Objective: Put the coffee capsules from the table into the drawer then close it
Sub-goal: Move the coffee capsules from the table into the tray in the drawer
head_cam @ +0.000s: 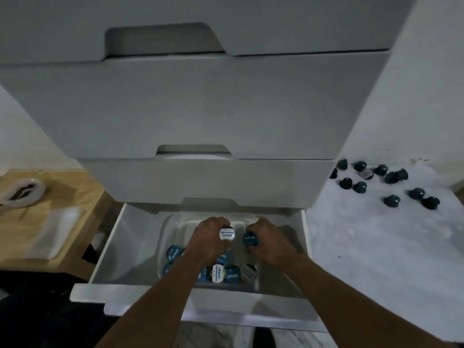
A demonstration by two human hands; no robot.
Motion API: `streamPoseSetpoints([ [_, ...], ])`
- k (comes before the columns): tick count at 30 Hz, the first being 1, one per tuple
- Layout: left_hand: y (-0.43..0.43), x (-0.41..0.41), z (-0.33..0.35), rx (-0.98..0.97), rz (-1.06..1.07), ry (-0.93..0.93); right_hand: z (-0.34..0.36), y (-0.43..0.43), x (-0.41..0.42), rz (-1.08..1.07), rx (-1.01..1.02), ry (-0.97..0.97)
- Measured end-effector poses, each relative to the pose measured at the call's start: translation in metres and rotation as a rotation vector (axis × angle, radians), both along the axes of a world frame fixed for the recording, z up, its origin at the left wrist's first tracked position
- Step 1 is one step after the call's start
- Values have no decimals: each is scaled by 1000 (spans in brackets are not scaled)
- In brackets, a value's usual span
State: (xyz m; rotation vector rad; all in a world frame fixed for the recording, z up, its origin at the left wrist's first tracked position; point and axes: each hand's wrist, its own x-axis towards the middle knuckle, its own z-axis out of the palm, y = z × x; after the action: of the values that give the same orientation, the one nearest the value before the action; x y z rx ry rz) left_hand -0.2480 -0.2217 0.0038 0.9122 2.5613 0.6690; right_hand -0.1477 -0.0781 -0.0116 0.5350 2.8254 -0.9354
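The bottom drawer [105,249] of a white cabinet stands pulled out below me. Inside it lies a clear plastic tray [164,229] with several coffee capsules [232,273] along its near side. My left hand [208,241] grips a white-lidded capsule [227,234] over the tray. My right hand [267,243] grips a blue-lidded capsule [250,239] beside it. Several dark capsules [391,200] lie scattered on the white table [364,247] to the right.
Closed drawers [195,109] with cut-out handles rise above the open one. At the left is a wooden surface [82,197] with a white pad [54,234] and a white shoe-like object [22,194]. The drawer's front panel [276,315] juts toward me.
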Motion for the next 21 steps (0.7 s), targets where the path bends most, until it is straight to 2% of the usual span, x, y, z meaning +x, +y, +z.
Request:
streamPoseSetpoints([
  [8, 0, -19, -24, -14, -129, -122, -5, -9, -3, 18, 111, -109],
  [13, 2, -24, -38, 17, -223, -137, -6, -14, -8, 24, 172, -147],
  [21, 0, -32, -43, 40, -242, -235, -5, -11, -11, 10, 157, -167],
])
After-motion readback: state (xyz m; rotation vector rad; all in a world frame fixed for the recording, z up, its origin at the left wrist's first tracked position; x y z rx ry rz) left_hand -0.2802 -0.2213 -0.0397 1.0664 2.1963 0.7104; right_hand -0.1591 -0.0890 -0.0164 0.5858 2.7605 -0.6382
